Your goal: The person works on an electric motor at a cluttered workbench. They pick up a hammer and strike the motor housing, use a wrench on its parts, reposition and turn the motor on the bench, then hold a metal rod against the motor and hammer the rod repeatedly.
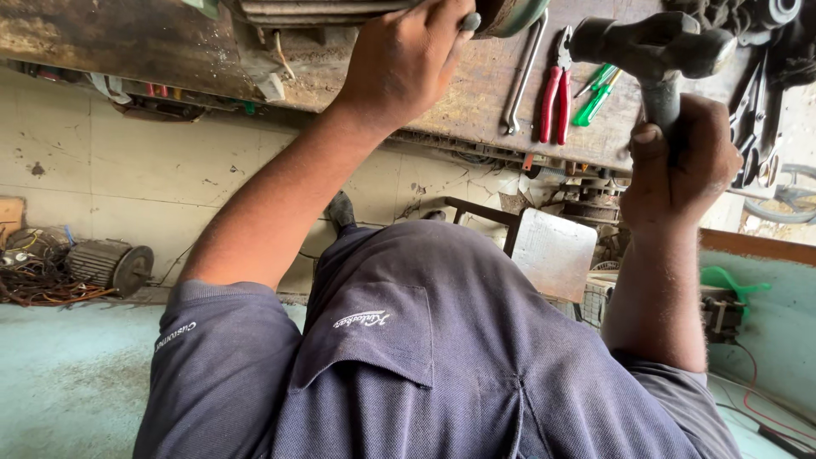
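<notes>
My left hand (406, 61) is closed around a small grey metal piece (470, 21), pressed against a ribbed motor housing (323, 10) on the worn wooden workbench (170, 47). Only the piece's tip shows past my fingers. My right hand (680, 166) grips the handle of a dark steel hammer (654, 47), held upright at the bench's edge with its head raised to the right of the motor. Both forearms reach out over my lap in dark blue work clothes.
On the bench lie a long spanner (523, 76), red-handled pliers (557, 93), green screwdrivers (595, 95) and more hand tools (752, 127). Below are an old motor (110, 265), tangled wire (38, 285), a stool (552, 251) and a green plastic part (727, 280).
</notes>
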